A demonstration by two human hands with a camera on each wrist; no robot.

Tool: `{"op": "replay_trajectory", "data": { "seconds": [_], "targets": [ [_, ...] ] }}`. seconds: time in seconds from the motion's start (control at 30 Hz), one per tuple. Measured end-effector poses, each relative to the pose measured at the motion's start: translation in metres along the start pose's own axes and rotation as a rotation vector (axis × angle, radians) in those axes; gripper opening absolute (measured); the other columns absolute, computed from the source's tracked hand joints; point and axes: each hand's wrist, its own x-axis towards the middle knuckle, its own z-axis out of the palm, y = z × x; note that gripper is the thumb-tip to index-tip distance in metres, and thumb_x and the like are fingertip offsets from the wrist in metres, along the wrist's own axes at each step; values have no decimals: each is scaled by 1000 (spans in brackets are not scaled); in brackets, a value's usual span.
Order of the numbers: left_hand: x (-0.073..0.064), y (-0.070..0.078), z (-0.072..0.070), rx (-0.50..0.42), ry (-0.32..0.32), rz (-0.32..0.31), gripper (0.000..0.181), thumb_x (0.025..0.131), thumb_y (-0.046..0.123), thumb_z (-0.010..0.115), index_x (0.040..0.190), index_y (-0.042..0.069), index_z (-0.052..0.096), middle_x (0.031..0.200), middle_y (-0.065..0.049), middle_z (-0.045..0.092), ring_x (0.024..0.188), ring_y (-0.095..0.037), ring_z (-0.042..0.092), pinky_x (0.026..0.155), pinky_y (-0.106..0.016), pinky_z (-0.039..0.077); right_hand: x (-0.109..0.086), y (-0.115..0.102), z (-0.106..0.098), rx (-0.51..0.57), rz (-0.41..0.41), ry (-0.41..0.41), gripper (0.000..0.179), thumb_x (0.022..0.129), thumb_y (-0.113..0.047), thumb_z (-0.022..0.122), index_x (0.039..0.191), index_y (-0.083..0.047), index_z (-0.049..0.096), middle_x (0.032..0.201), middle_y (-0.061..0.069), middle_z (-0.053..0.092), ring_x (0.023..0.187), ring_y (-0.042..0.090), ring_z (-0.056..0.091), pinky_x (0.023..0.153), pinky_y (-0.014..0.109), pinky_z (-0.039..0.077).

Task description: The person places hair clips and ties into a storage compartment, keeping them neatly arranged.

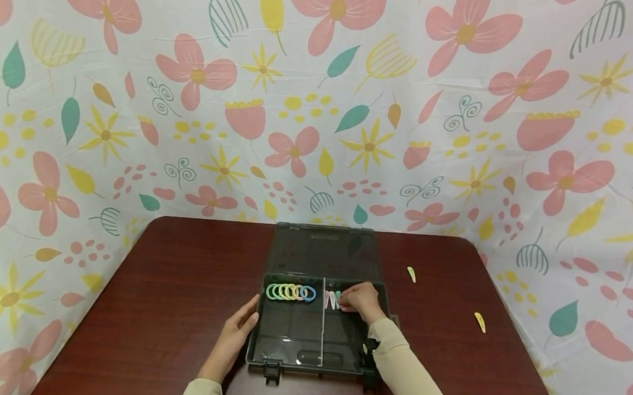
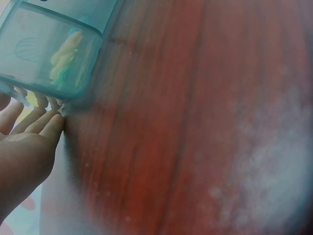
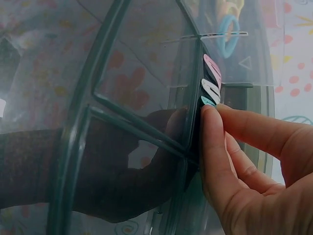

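A dark see-through plastic box point(image 1: 290, 335) lies open on the table, split by a pale divider point(image 1: 322, 331). Inside its right compartment, my right hand point(image 1: 363, 301) pinches a teal snap hair clip point(image 3: 207, 101) between thumb and finger. Beside that clip stand a white hair clip point(image 3: 211, 90) and a pink hair clip point(image 3: 212, 67) in a row. Several hair ties point(image 1: 285, 292) in green, yellow and blue overlap in a line in the left compartment. My left hand point(image 1: 233, 340) touches the box's left side with fingers extended.
The raised lid point(image 1: 323, 254) leans back behind the box. Two yellow hair clips lie to the right on the brown table point(image 1: 185, 311): a nearer clip point(image 1: 479, 322) and a farther clip point(image 1: 411, 274). Latches point(image 1: 272, 372) stick out at the front. Flowered cloth point(image 1: 302, 97) hangs behind the table.
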Motion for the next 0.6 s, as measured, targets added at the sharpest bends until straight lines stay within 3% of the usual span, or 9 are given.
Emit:
{"op": "replay_trajectory", "data": {
  "seconds": [0.4,0.6],
  "targets": [
    [0,-1,-1,0,-9,8,51,100,15,52,149,12,37,152,-17,32,141,-35,26,111,-54,24,-4,-1,-2,-28,-22,-5,14,79,7,72,92,13,70,74,15,69,57,16,67,60,33,58],
    [0,-1,-1,2,-6,10,52,100,16,53,149,13,37,152,-16,32,141,-35,26,111,-53,25,-8,-8,-14,-37,-56,-60,11,85,4,67,92,11,71,75,15,69,62,20,68,62,34,58]
  ]
}}
